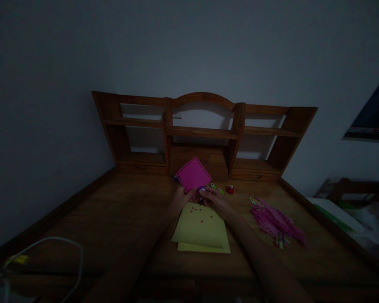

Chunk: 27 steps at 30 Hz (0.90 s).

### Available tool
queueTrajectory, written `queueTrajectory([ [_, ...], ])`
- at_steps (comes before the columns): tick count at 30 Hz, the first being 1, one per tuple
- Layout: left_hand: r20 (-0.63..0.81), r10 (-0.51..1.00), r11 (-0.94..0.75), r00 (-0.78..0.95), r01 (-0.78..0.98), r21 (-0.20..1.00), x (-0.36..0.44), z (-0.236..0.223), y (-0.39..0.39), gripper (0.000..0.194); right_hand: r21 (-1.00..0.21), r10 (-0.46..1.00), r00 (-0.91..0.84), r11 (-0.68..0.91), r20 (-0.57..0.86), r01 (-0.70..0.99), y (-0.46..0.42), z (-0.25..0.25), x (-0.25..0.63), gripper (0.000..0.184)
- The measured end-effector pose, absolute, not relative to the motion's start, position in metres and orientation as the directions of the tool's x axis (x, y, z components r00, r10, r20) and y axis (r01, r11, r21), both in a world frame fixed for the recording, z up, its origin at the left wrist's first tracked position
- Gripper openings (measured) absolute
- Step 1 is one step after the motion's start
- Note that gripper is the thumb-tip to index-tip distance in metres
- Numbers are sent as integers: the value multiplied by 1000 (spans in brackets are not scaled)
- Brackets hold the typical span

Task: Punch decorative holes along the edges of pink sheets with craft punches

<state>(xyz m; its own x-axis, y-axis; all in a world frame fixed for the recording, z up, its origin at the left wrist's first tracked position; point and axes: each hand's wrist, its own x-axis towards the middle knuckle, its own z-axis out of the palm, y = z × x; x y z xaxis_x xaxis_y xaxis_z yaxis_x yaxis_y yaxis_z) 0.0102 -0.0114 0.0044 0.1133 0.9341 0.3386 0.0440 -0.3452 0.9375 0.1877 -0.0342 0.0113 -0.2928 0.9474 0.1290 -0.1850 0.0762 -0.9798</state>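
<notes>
My left hand (180,199) pinches the lower corner of a pink square of paper (193,173) whose edges are lined with punched holes, holding it up over the desk. My right hand (213,198) is closed on a small purple punch (202,189) at the paper's lower right edge. Below both hands lie yellow sheets (202,231) stacked on the wooden desk (113,219), dotted with small pink punched bits.
A few small punches, green and red (230,189), sit behind my right hand. A heap of pink paper strips (274,221) lies to the right. A wooden shelf unit (205,134) stands at the back. A white cable (66,248) loops at front left.
</notes>
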Motion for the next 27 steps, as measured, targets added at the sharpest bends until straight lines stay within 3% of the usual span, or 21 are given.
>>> queueTrajectory([
  [5,353,921,-356,164,-11,935,13,5,-14,32,-978,948,-292,71,128,-196,-34,12,188,36],
  [17,200,959,-183,201,-99,978,15,9,-22,44,-975,938,-321,64,132,-215,-39,16,187,46],
  [27,193,957,-170,215,-122,978,12,5,-22,41,-973,936,-338,22,100,-229,-35,12,187,39],
])
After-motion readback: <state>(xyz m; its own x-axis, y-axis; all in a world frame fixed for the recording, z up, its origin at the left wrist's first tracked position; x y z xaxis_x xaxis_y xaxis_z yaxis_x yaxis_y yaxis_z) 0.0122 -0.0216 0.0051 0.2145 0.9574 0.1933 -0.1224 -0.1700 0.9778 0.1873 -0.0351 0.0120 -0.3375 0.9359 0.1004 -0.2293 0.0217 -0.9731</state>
